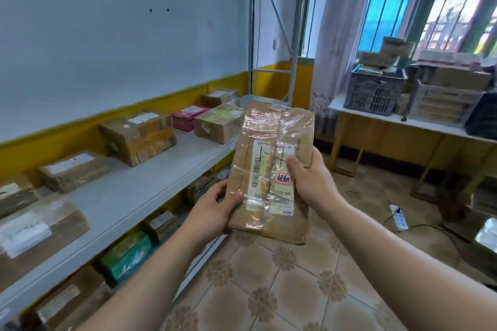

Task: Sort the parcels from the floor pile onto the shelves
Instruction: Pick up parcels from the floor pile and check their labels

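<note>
Flat brown parcel [271, 169] held up in both hands above the tiled floor [269, 290], just off the front edge of the upper shelf [129, 196]. Label side faces the camera, long axis roughly vertical, top tilted slightly right. Left hand [212, 212] clamps the lower-left edge, thumb on the front face, fingers behind. Right hand [312, 177] grips the right edge at mid-height, thumb pressed on the shipping label [271, 177] next to a red-framed sticker [283, 178]. Parcel is not touching the shelf. Taped boxes [138, 136] sit along the shelf's back edge; more on the lower shelf [126, 252]. Crates [373, 91] on the table [403, 122] under the window, well apart.
</note>
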The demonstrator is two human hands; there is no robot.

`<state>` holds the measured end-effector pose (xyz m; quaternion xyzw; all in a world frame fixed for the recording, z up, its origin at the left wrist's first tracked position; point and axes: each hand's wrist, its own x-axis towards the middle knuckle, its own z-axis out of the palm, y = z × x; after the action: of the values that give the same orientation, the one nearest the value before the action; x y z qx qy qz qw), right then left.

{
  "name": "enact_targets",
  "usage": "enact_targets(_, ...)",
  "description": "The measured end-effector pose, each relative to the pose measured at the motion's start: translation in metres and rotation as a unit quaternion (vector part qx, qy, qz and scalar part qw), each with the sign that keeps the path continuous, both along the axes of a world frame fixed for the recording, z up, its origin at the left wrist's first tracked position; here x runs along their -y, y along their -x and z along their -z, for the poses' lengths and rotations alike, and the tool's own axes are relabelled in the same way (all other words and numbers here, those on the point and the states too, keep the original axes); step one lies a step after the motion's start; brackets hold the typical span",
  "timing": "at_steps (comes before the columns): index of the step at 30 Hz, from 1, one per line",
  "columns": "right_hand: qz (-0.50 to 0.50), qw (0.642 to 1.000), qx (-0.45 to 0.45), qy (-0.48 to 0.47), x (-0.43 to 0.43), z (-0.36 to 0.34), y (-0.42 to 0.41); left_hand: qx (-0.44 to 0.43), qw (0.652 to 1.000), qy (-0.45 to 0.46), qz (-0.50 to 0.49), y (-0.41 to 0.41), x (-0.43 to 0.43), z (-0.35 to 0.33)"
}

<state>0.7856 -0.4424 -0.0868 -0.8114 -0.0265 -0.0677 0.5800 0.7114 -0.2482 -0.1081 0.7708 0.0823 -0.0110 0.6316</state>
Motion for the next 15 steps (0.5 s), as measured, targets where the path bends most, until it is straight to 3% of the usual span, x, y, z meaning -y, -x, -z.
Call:
enact_targets(7, 0.009, 1.000, -0.020, 0.016, -0.011, -0.001, -0.127, -0.001, 1.000, 0.007, -0.001, -0.126, -0.013, -0.005)
enact_targets(15, 0.011, 0.999, -0.049, 0.004, 0.036, 0.015, -0.255, 0.001, 1.000, 0.005, 0.004, -0.257, 0.032, 0.008)
